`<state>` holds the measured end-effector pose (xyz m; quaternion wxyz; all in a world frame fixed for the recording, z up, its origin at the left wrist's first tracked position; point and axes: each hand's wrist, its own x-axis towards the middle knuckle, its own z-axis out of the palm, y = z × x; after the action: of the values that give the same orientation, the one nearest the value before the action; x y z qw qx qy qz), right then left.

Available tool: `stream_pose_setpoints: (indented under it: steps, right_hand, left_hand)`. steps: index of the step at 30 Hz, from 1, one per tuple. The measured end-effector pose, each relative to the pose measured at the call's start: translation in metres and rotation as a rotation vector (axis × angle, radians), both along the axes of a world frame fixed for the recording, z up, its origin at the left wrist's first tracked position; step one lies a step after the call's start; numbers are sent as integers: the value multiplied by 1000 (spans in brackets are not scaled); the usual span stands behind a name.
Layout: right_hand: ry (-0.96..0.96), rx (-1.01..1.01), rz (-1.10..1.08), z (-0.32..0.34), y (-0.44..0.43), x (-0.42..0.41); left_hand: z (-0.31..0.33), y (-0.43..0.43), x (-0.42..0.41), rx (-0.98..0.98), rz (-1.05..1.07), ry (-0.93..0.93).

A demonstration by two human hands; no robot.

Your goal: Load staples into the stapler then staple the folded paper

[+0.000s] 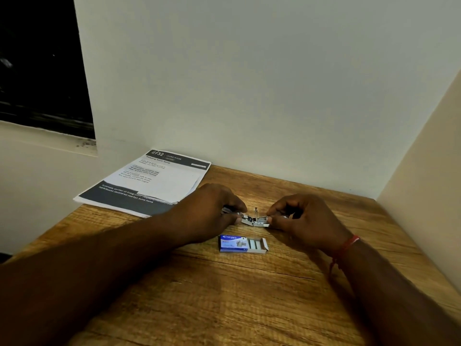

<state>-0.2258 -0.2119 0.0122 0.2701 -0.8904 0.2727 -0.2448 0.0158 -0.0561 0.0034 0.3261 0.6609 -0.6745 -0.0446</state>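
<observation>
1. Your left hand curls its fingers round one end of the stapler, and your right hand pinches the other end. Between the two grips it lies opened out on the table.
2. The staple box sits open just on your side of the grips, with strips showing. Whether a strip is in the channel, I cannot tell.
3. Loading looks begun but not finished, since the stapler is not closed.
4. The paper lies beyond your left grip, held by neither hand. Stapling remains undone.

Staple box: "kangaro". Printed sheet: "2732", "LIVING ROOM"; rest too blurred.
</observation>
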Motion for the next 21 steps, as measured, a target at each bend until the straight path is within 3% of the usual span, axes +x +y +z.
stream_pose_setpoints:
  steps: [11, 21]
  right_hand:
    - [-23, -90, 15, 4, 5, -2]
    - [-75, -38, 128, -1, 5, 0]
  left_hand:
    - [2, 2, 0, -41, 4, -74]
    - [0, 1, 2, -48, 13, -67]
